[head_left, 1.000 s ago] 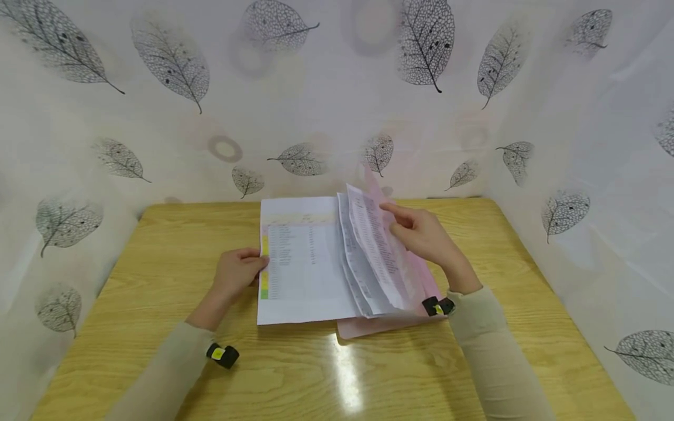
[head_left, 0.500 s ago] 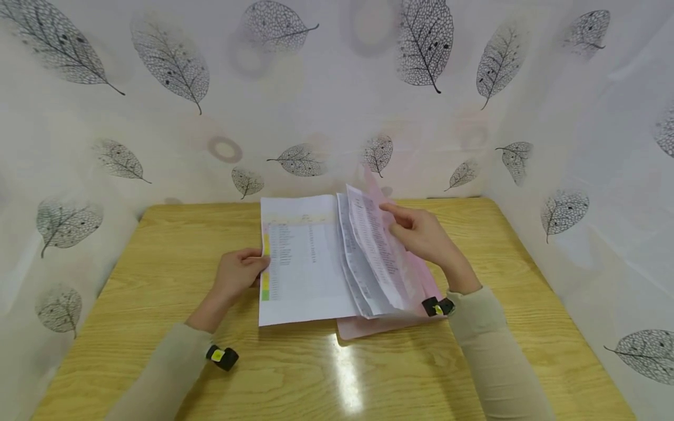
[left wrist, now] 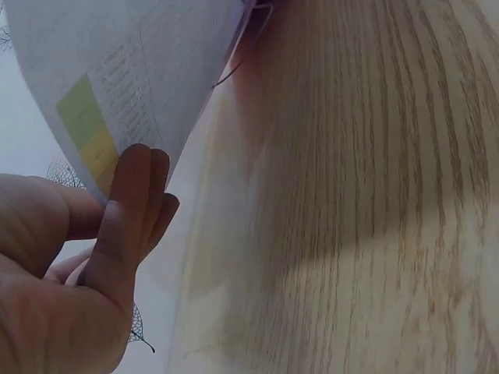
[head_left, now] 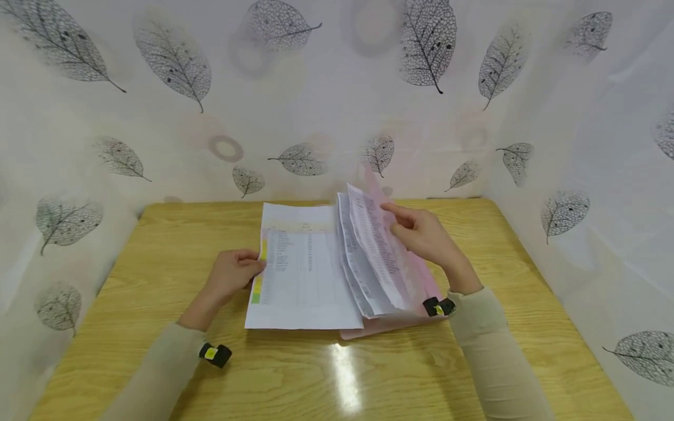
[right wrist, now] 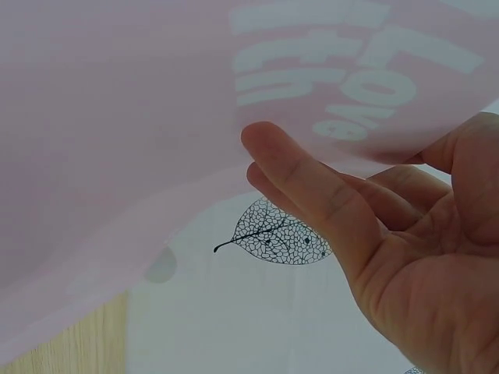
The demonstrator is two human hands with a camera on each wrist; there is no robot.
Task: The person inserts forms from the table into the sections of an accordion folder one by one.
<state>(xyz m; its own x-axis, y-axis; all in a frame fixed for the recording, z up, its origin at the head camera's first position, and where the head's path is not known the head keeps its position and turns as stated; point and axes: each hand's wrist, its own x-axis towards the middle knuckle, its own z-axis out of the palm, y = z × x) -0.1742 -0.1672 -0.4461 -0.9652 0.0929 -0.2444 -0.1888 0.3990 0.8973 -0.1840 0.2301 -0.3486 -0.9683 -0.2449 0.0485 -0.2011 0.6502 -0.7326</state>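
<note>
My left hand (head_left: 234, 275) pinches the left edge of a printed sheet of paper (head_left: 302, 292), which has a table and yellow and green cells. In the left wrist view, the fingers (left wrist: 129, 195) lie on one face of this sheet (left wrist: 132, 62) with the thumb behind. A translucent pink file folder (head_left: 429, 280) stands half open to the right, with more printed pages (head_left: 376, 251) leaning inside it. My right hand (head_left: 426, 237) grips the raised cover's edge between thumb and fingers. White lettering shows on that cover (right wrist: 117, 125) in the right wrist view.
Everything lies on a wood-grain table (head_left: 284, 380), its back edge against a pale curtain (head_left: 326, 111) printed with leaves. The curtain also hangs along both sides. A black strap piece with a yellow mark (head_left: 216, 354) sits by the left cuff, a similar one (head_left: 439, 307) by the right.
The printed sheet has slid left and slightly toward me, its lower right corner now showing over the folder. My left hand has moved a little left with it; the right hand stays put.
</note>
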